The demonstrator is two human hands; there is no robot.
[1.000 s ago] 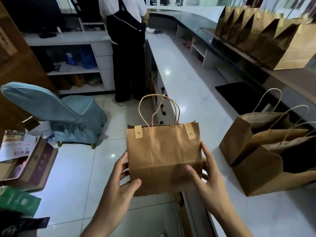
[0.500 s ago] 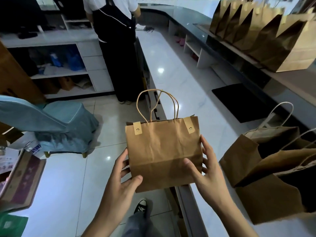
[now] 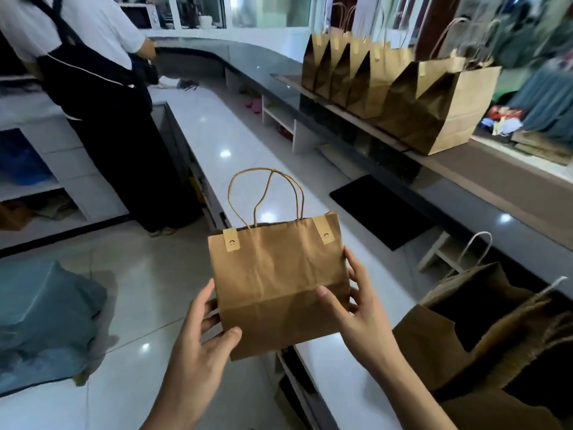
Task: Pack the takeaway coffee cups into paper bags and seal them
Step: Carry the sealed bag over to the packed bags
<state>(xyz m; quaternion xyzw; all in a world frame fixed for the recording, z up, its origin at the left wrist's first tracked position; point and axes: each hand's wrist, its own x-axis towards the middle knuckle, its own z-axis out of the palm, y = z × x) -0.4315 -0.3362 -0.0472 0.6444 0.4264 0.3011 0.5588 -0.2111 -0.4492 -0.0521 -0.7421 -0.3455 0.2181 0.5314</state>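
I hold a brown paper bag [image 3: 276,274] upright in the air between both hands, over the near edge of the white counter [image 3: 214,131]. Two smiley stickers close its top and its twine handles stand up. My left hand [image 3: 201,339] grips the bag's lower left side, thumb on the front. My right hand [image 3: 356,305] grips the lower right side, thumb across the front, fingers behind. No coffee cup shows.
Several open brown bags [image 3: 483,342] lie on the counter at the lower right. A row of standing bags [image 3: 400,82] lines the raised dark shelf. A person in a black apron [image 3: 102,97] stands at the counter's far left. A blue covered chair [image 3: 43,318] sits on the floor.
The view has swung to the right and upward, bringing the shelf bags closer. The bag stays held between both hands in the same grip, tilted slightly.
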